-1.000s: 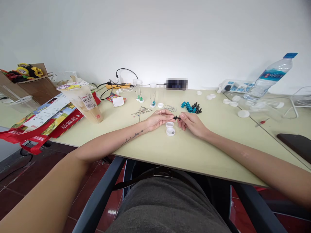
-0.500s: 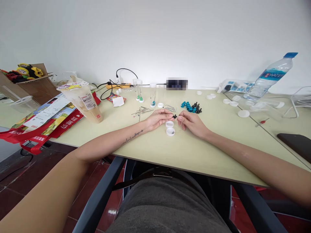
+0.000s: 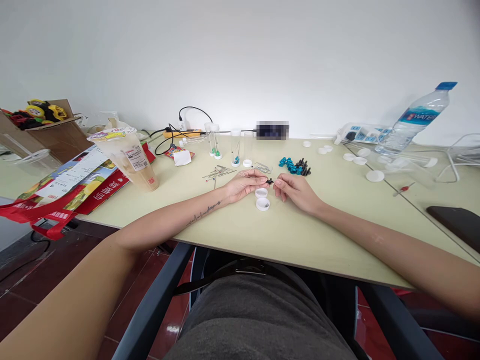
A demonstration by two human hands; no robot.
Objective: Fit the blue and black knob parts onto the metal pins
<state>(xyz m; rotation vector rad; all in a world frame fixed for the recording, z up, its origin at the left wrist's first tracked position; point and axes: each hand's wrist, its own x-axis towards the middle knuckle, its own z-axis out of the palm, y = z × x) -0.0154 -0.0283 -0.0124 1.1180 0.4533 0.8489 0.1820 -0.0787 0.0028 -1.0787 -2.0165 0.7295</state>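
Between the thumb and fingertips of my left hand [image 3: 244, 187] is a small black plastic piece [image 3: 269, 181]. My right hand [image 3: 298, 192] is closed in a pinch close beside that piece; whatever its fingertips hold is too small to make out. Just below the hands sit two round white caps [image 3: 263, 206], one behind the other, and the nearer has tiny metal bits inside. Behind my right hand lie a pile of black pieces [image 3: 304, 168] and a pile of teal pieces [image 3: 287, 164]. Thin metal pins [image 3: 219, 172] are scattered behind my left wrist.
Clear tubes [image 3: 235, 145] with white caps stand at the back. On the left are a drink cup [image 3: 133, 162], a red bag [image 3: 105, 192] and a cardboard box [image 3: 54, 135]. A water bottle [image 3: 416, 120], loose white caps [image 3: 375, 176] and a dark phone [image 3: 455, 225] are on the right.
Both hands hold almost the same pose around the black piece. The view has shifted very slightly; nothing else has visibly moved.
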